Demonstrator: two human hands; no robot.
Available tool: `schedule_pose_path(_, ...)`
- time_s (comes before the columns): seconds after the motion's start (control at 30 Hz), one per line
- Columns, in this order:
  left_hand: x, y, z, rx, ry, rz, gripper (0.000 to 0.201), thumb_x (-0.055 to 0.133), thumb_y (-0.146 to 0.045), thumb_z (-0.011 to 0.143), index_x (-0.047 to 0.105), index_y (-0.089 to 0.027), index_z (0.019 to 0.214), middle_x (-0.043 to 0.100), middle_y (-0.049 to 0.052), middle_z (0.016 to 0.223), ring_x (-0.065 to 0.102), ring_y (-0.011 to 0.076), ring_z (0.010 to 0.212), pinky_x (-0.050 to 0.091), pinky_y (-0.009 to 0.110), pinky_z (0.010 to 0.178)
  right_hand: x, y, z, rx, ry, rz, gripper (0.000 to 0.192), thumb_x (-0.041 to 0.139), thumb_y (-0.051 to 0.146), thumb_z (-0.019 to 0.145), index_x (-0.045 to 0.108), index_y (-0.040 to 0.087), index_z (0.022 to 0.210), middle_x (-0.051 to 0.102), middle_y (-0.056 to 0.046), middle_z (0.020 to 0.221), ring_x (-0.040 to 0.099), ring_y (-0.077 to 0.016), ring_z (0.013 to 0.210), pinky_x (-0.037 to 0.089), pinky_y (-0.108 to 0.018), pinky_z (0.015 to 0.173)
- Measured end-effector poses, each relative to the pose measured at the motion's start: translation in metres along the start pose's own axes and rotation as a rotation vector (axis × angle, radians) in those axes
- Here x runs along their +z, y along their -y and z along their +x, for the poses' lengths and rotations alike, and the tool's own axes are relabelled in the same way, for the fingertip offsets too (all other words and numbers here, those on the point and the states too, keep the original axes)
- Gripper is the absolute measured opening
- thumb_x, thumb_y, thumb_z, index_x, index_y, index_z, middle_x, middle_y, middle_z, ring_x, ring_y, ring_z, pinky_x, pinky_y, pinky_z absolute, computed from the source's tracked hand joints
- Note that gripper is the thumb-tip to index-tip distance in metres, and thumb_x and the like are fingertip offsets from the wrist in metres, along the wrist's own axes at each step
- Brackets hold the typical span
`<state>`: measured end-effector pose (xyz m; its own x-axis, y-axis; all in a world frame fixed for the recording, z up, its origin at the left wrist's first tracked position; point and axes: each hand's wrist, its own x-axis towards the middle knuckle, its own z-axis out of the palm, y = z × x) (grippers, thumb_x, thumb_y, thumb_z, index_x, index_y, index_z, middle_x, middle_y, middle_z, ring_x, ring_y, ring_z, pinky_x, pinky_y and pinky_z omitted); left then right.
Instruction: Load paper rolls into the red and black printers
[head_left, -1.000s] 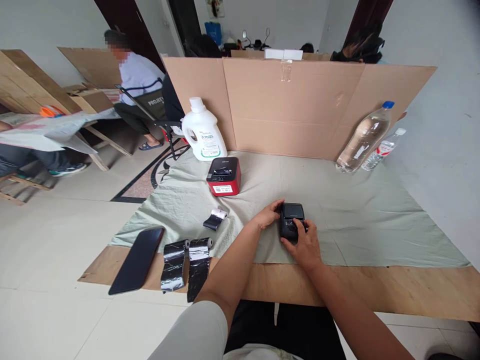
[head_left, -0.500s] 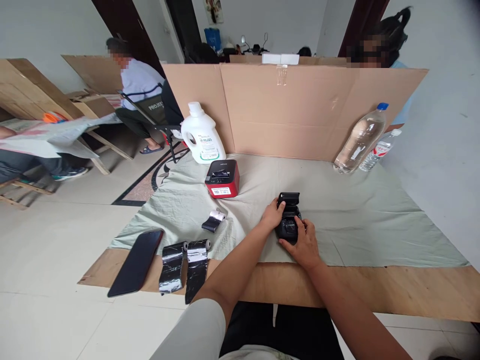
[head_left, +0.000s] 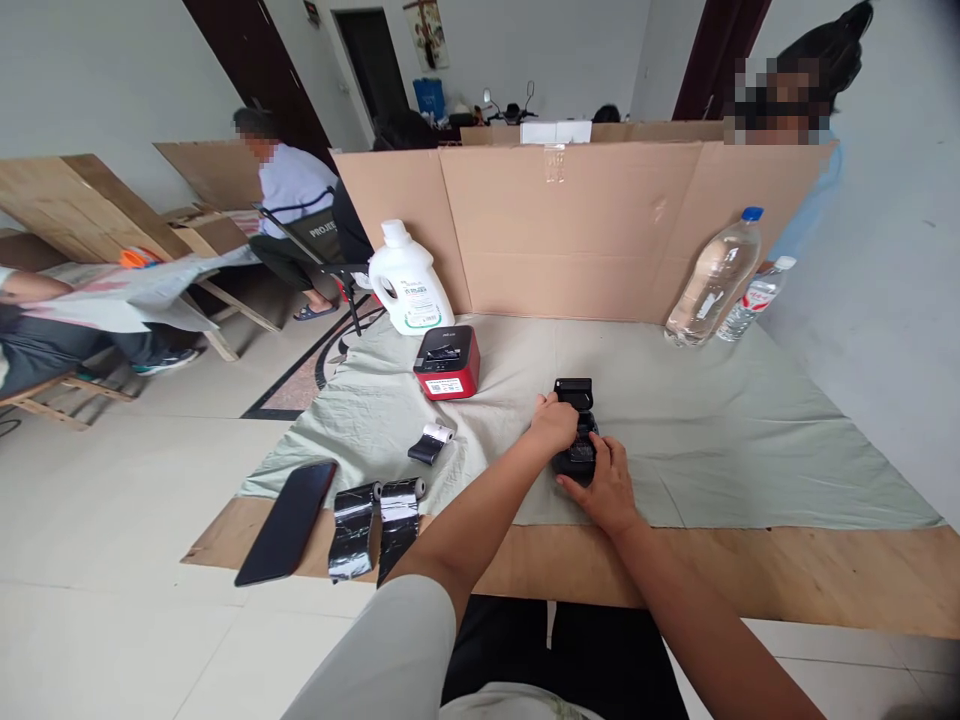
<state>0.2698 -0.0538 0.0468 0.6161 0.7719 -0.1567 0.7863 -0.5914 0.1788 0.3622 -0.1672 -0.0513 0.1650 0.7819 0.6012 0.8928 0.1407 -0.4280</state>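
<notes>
A small black portable printer [head_left: 576, 462] lies on the cloth before me, its lid [head_left: 574, 392] raised at the far end. My right hand [head_left: 606, 485] grips its right side and near edge, thumb along the front. My left hand [head_left: 553, 424] is closed, its fingers bent down into the printer's open bay; the fingertips and whatever they pinch are hidden. Left of my forearm lie two rolls of shiny black paper, one [head_left: 355, 532] beside the other [head_left: 399, 510], partly unrolled. A smaller paper roll [head_left: 432, 443] rests farther back.
A red and black printer [head_left: 448, 363] stands at back left, before a white detergent jug [head_left: 411, 283]. A dark phone [head_left: 286, 522] lies at the left edge. Two water bottles, one large [head_left: 712, 283] and one small [head_left: 756, 300], lean against the cardboard screen [head_left: 570, 230]. Other people sit beyond.
My left hand has moved from the printer's left side by the lid into its open bay, fingers now curled. My right hand keeps its hold. The view has tilted slightly.
</notes>
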Motion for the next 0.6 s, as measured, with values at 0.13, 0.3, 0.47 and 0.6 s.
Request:
schedule_pose_path(0.13,-0.004,-0.007,0.009,-0.024,0.053,0.053,0.016,0.068,-0.018,0.075,0.071,-0.012,0.089,0.065,0.017,0.107,0.044,0.0348,0.115,0.027,0.046,0.094,0.0,0.0,0.001,0.009,-0.006,0.02,0.083,0.056,0.07,0.075,0.039,0.016,0.136,0.045,-0.018,0.12,0.047,-0.0321,0.114,0.047,-0.053,0.093)
schedule_pose_path(0.3,0.004,-0.007,0.004,-0.081,-0.009,0.036,0.024,0.061,-0.023,0.083,0.066,-0.012,0.102,0.06,0.016,0.116,0.044,0.0324,0.115,0.031,0.045,0.094,0.0,-0.001,0.003,0.039,-0.019,0.05,0.084,0.058,0.07,0.075,0.039,0.014,0.134,0.047,-0.019,0.122,0.046,-0.0315,0.115,0.047,-0.052,0.094)
schedule_pose_path(0.47,0.008,-0.009,-0.007,-0.032,-0.114,0.009,0.024,0.056,-0.022,0.086,0.06,-0.013,0.108,0.063,0.013,0.111,0.047,0.0295,0.113,0.033,0.044,0.095,0.002,-0.004,0.005,0.008,-0.024,0.055,0.092,0.056,0.072,0.074,0.033,0.012,0.139,0.046,-0.022,0.128,0.044,-0.0337,0.12,0.043,-0.056,0.097)
schedule_pose_path(0.6,0.008,0.003,-0.021,0.0,-0.203,-0.014,0.025,0.057,-0.02,0.085,0.057,-0.013,0.109,0.064,0.011,0.11,0.051,0.0266,0.11,0.037,0.041,0.096,0.003,-0.007,0.003,-0.022,-0.018,0.031,0.097,0.056,0.075,0.072,0.031,0.01,0.14,0.048,-0.023,0.127,0.045,-0.0348,0.12,0.043,-0.054,0.096)
